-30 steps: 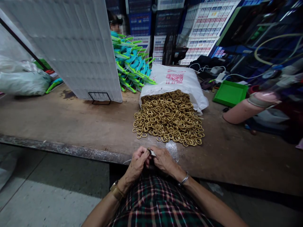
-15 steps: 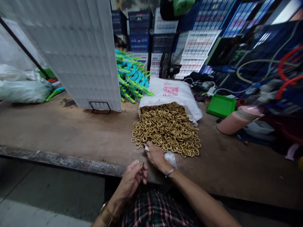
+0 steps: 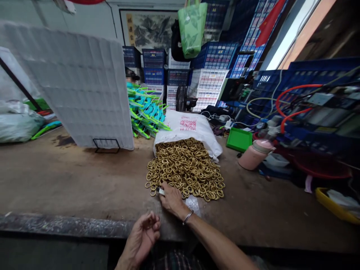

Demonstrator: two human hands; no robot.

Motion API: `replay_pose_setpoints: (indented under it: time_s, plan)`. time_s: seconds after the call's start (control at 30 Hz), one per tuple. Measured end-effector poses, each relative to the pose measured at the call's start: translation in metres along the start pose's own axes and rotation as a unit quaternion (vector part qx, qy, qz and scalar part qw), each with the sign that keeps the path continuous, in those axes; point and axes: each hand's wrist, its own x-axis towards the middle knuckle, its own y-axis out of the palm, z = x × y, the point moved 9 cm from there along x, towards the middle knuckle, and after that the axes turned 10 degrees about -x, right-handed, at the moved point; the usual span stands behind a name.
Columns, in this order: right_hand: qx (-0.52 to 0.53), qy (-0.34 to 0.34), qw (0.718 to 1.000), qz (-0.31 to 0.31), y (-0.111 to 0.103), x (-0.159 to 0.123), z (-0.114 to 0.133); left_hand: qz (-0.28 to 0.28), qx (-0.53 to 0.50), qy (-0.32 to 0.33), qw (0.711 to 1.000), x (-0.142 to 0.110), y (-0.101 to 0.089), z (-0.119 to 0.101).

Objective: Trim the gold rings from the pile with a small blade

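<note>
A heap of brass-coloured rings (image 3: 185, 168) spills from the mouth of a white sack (image 3: 188, 129) onto the brown table. My right hand (image 3: 172, 199) is at the heap's near left edge, fingers bent down and closed around a small white piece with a dark tip (image 3: 161, 191). A few loose rings lie just beyond its fingertips. Nearer the table's front edge, my left hand (image 3: 144, 235) is held with curled fingers, thumb and forefinger close together. Whatever may be between them is too small to make out. A clear plastic patch (image 3: 192, 204) lies beside my right wrist.
On the left stands a tall pale panel (image 3: 84, 93) on a black wire stand (image 3: 106, 145). Behind the sack are green and turquoise pieces (image 3: 146, 108). A green tray (image 3: 239, 139), a pink bottle (image 3: 254, 154) and a yellow basin (image 3: 337, 206) are to the right.
The view has tilted upward and shifted right, bringing a hanging green bag fully into sight. My left hand has turned slightly, showing more palm. My right hand stays by the heap's edge.
</note>
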Motion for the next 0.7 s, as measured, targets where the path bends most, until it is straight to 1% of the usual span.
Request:
replay_pose_setpoints:
  time_s: [0.07, 0.1, 0.2, 0.27, 0.33, 0.4, 0.43, 0.47, 0.53, 0.57, 0.63, 0.7]
  plan:
    - [0.017, -0.003, 1.0, -0.012, -0.003, -0.003, -0.002, -0.026, -0.004, -0.003, 1.0, 0.0, -0.003, 0.001]
    - [0.03, -0.006, 0.999, -0.012, -0.003, -0.004, -0.004, -0.03, 0.001, -0.007, 1.0, -0.001, -0.002, 0.002]
    - [0.119, 0.002, 0.993, -0.007, -0.003, -0.007, -0.013, -0.007, 0.027, -0.02, 0.999, -0.002, 0.006, 0.005]
    - [0.219, 0.017, 0.976, 0.002, -0.002, -0.011, -0.02, 0.008, 0.054, -0.017, 0.998, -0.002, 0.011, 0.003]
    - [0.335, 0.044, 0.941, 0.03, 0.0, -0.017, -0.027, 0.028, 0.097, 0.007, 0.995, -0.002, 0.017, -0.001]
    - [0.439, 0.089, 0.89, 0.082, 0.006, -0.026, -0.032, 0.034, 0.164, 0.065, 0.984, -0.001, 0.022, -0.009]
    - [0.481, 0.112, 0.862, 0.112, 0.01, -0.031, -0.032, 0.025, 0.206, 0.103, 0.973, -0.001, 0.022, -0.015]
    - [0.517, 0.131, 0.834, 0.141, 0.012, -0.036, -0.032, 0.012, 0.254, 0.143, 0.957, -0.001, 0.023, -0.02]
    - [0.57, 0.151, 0.786, 0.186, 0.015, -0.046, -0.027, -0.001, 0.347, 0.219, 0.912, -0.003, 0.028, -0.027]
    - [0.587, 0.155, 0.768, 0.204, 0.015, -0.05, -0.025, 0.005, 0.388, 0.248, 0.888, -0.004, 0.032, -0.028]
    - [0.608, 0.162, 0.743, 0.228, 0.017, -0.055, -0.02, 0.038, 0.447, 0.282, 0.848, -0.006, 0.042, -0.026]
    - [0.626, 0.167, 0.721, 0.246, 0.019, -0.058, -0.016, 0.066, 0.479, 0.288, 0.826, -0.006, 0.048, -0.021]
